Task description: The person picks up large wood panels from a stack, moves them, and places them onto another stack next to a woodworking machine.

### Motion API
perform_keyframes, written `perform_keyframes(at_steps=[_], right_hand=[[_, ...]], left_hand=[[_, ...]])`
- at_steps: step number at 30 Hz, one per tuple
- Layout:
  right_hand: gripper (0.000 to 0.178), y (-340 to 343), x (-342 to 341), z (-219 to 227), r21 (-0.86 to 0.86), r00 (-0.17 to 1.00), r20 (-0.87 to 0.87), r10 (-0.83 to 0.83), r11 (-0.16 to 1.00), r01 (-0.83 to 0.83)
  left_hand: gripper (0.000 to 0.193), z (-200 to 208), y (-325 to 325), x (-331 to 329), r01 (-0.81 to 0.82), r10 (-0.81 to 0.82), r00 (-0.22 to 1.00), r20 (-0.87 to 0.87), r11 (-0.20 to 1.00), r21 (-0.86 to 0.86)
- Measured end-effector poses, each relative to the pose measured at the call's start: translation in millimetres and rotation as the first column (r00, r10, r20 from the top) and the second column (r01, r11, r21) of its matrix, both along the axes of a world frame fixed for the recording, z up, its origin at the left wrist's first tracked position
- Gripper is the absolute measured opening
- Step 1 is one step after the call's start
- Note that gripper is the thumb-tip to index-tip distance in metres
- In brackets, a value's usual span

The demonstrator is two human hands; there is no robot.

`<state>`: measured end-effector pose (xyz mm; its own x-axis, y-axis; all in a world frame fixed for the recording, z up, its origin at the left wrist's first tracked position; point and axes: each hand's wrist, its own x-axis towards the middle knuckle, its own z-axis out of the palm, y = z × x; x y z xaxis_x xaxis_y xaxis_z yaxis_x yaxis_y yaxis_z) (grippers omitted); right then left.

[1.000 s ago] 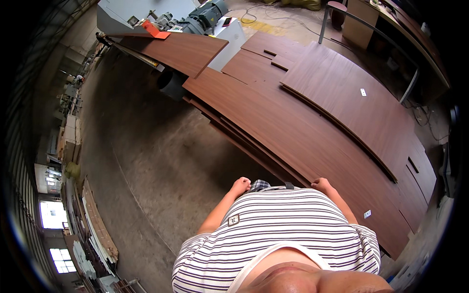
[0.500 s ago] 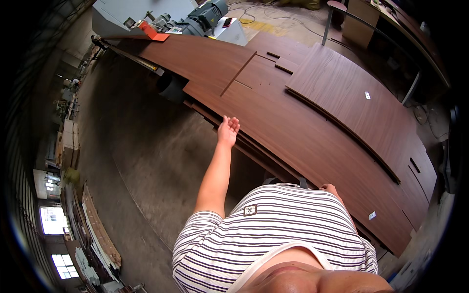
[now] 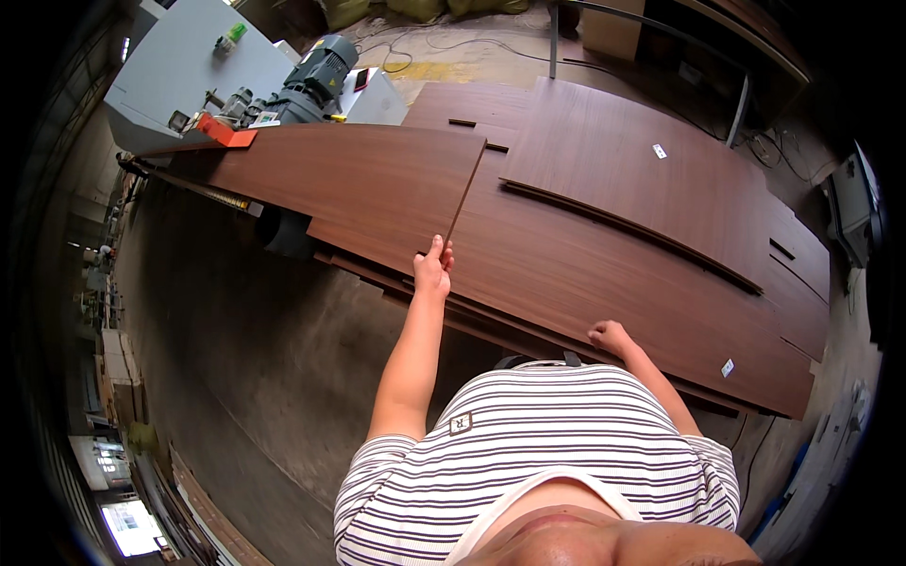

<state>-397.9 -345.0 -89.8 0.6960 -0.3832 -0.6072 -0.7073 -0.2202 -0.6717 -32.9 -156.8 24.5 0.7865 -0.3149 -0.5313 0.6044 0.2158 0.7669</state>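
My left hand (image 3: 433, 271) is closed on the near right corner of a long dark-brown wood-grain panel (image 3: 354, 179), which reaches back to the grey machine. Part of its grip is hidden. Under and beside this panel lies another broad brown panel (image 3: 576, 264), on top of a stack. My right hand (image 3: 613, 338) hovers or rests near the front edge of that broad panel, fingers curled, with nothing visible in them; contact is unclear. Farther back, a smaller brown panel (image 3: 642, 174) with a white label lies on top.
The grey machine (image 3: 203, 75) with a dark motor (image 3: 316, 75) and an orange bracket (image 3: 226, 132) stands at the far left. A metal frame leg (image 3: 741, 111) rises behind the stack. Cables (image 3: 396, 57) trail on the floor. The stack's front edge is close to my body.
The long panel has slid right over the stack, covering more of the panels below. My left hand has closed on its corner. My right hand has come forward into fuller view. The view has turned.
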Motion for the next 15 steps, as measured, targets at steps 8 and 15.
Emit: perform_keyframes(at_steps=[8, 15], right_hand=[[0.025, 3.1, 167.7, 80.7, 0.646, 0.803, 0.358, -0.476, 0.748, 0.156], [0.023, 13.2, 210.1, 114.9, 0.766, 0.749, 0.300, -0.591, 0.617, 0.180]], left_hand=[[0.017, 0.3, -23.8, -60.0, 0.111, -0.111, 0.993, -0.037, 0.994, 0.000], [0.013, 2.7, -35.0, -101.7, 0.188, -0.185, 0.979, -0.089, 0.982, 0.031]])
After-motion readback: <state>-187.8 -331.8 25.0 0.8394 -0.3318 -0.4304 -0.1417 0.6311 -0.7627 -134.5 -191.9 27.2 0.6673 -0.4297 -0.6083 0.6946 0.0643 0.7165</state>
